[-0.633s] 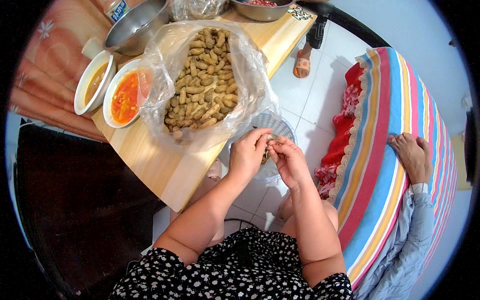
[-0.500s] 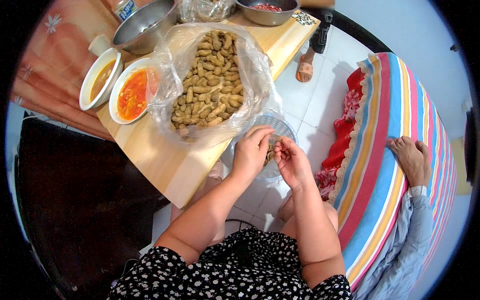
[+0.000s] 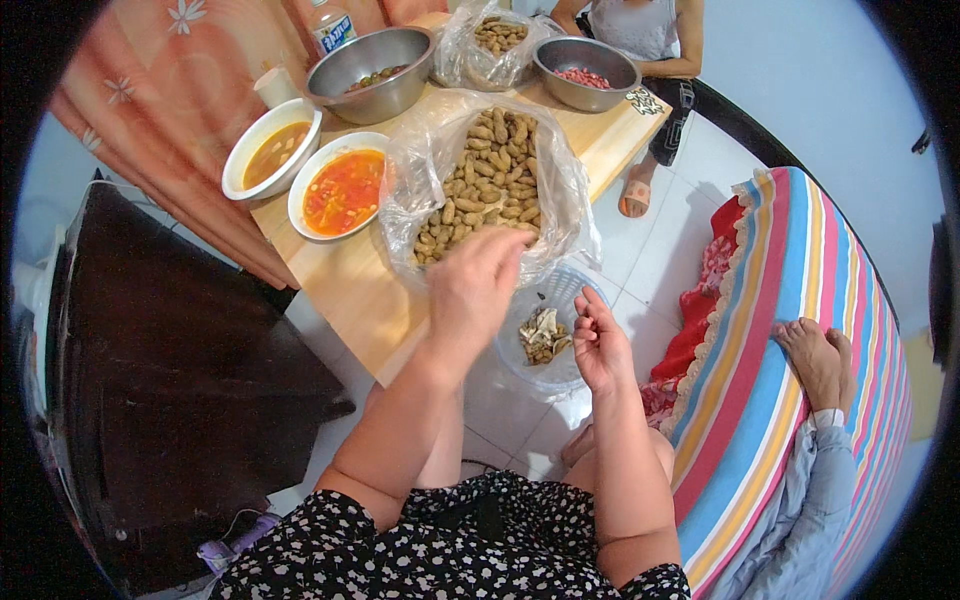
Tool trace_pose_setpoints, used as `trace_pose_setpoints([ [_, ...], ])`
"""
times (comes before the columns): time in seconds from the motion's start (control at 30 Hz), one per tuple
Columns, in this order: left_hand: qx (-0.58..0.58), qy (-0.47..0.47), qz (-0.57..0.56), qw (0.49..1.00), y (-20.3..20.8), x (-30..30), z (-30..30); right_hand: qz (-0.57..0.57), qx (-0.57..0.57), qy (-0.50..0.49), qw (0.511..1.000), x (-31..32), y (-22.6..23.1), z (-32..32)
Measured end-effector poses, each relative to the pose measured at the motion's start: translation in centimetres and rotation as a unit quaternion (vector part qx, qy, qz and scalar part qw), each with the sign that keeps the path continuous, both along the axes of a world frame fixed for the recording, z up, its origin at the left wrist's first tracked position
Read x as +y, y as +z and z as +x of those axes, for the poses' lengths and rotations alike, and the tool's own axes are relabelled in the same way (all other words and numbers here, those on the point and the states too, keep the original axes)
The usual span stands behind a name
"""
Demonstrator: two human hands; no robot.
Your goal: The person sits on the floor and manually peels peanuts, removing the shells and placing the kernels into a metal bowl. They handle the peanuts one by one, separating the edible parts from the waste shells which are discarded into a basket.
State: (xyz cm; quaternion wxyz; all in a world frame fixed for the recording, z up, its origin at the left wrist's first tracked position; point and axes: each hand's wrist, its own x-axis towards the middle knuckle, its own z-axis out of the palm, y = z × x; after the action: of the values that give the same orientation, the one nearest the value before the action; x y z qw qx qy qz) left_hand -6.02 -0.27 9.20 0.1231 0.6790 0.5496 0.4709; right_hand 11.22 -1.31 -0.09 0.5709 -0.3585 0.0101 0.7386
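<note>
Unshelled peanuts (image 3: 500,172) fill a clear plastic bag (image 3: 568,195) that lies open on the table. My left hand (image 3: 472,295) is over the bag's near edge, its fingertips by the peanuts; motion blurs it, and whether it holds anything does not show. To the right, my right hand (image 3: 602,348) is raised beside a pale blue plastic basket (image 3: 568,285), with most fingers curled in. Whatever it may hold is hidden. Inside the basket, well below both hands, rests a small heap of peanut shells (image 3: 543,335).
On the wooden table (image 3: 345,300) stand two white bowls of soup, one brownish (image 3: 272,158), one red-orange (image 3: 343,190). Behind are a steel bowl (image 3: 372,98), another peanut bag (image 3: 498,38) and a bowl of red kernels (image 3: 585,78). A person (image 3: 640,30) is at the far end; another's foot (image 3: 815,362) rests on striped bedding.
My hands were together above the basket. Now they are apart: the left has gone to the peanut bag, the right stays near the basket. The view has tilted up, showing more of the table.
</note>
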Motion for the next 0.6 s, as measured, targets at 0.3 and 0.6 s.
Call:
trace_pose_setpoints([
  [0.3, 0.321, 0.002, -0.037, 0.946, -0.7, 3.8, -2.9, 0.039, 0.066, 0.039, 0.996, -0.3, -0.4, -0.3],
  [0.6, -0.084, -0.044, -0.15, 0.984, 1.4, 1.6, 0.3, 0.08, -0.023, 0.103, 0.991, -1.0, 0.3, 0.5],
])
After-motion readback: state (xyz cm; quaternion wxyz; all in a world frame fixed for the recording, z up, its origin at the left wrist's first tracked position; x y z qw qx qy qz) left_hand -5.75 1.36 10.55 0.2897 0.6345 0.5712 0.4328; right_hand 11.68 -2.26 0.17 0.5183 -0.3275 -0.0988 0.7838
